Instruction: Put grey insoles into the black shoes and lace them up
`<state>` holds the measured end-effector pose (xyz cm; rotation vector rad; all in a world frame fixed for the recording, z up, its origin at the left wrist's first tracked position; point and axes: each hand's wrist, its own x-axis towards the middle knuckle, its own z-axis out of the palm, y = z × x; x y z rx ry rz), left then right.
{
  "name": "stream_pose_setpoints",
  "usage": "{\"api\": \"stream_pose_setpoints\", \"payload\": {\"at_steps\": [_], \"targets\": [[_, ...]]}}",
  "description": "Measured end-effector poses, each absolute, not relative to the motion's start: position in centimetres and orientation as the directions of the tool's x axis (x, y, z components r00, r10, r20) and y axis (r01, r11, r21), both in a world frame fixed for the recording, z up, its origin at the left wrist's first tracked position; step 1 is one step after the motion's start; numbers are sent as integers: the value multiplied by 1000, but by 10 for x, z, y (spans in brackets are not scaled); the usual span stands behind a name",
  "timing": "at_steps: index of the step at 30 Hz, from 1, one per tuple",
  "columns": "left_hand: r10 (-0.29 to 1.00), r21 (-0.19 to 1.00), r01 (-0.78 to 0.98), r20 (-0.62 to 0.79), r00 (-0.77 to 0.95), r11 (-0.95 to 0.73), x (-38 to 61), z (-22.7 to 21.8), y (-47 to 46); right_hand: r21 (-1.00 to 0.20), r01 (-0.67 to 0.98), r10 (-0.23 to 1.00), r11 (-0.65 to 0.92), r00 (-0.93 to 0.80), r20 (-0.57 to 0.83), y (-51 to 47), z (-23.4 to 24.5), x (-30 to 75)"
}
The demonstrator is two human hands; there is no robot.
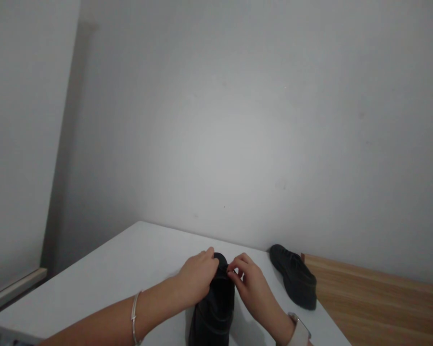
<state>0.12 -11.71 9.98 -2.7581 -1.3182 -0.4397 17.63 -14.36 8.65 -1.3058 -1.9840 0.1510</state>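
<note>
A black lace-up shoe (pixel 216 312) stands on the white table with its heel towards me and its toe pointing away. My left hand (pixel 199 275) lies along its left side, fingers curled over the lacing area; the fingertips are hidden, and what they grip cannot be made out. On the right side of the same opening, my right hand (pixel 248 281) pinches a thin black shoelace (pixel 231 270) between thumb and forefinger. A second black shoe (pixel 294 276) rests farther right, apart from both hands.
The white table (pixel 130 259) meets a grey wall (pixel 220 144) at its far edge. Beyond its right edge is a wood-grain panel (pixel 375 298). At the left is a pale panel with a light ledge (pixel 16 290). A bracelet and a watch circle my wrists.
</note>
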Motion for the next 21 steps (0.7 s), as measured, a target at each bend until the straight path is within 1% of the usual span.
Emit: {"api": "stream_pose_setpoints", "payload": {"at_steps": [2,3,4,5,6,9,10,12,14,16,21], "targets": [[738,22,771,306,601,-637,2,101,-118,-532,689,817,493,-157,555,-142,89,173],[728,18,767,330,601,-641,3,101,-117,-573,648,811,502,-122,572,-141,91,171],[721,39,761,355,595,-647,4,102,-117,-618,597,807,511,-86,584,-141,93,169],[717,90,748,382,583,-657,4,103,-116,-662,539,805,521,-53,591,-140,94,168],[714,168,723,412,566,-670,5,105,-114,-699,480,804,531,-26,594,-140,96,166],[718,441,570,488,496,-693,5,113,-111,-758,341,804,556,12,595,-138,98,162],[718,507,509,503,480,-696,5,116,-110,-771,309,806,557,23,591,-137,98,161],[713,586,410,524,465,-698,5,119,-109,-799,248,817,548,44,575,-135,98,160],[705,618,351,544,455,-703,5,119,-109,-827,185,836,530,46,546,-133,96,158],[697,621,326,574,429,-713,5,117,-111,-860,124,866,495,14,501,-131,96,155],[646,556,329,658,387,-763,6,116,-115,-929,11,921,370,-134,365,-132,99,151]]}}
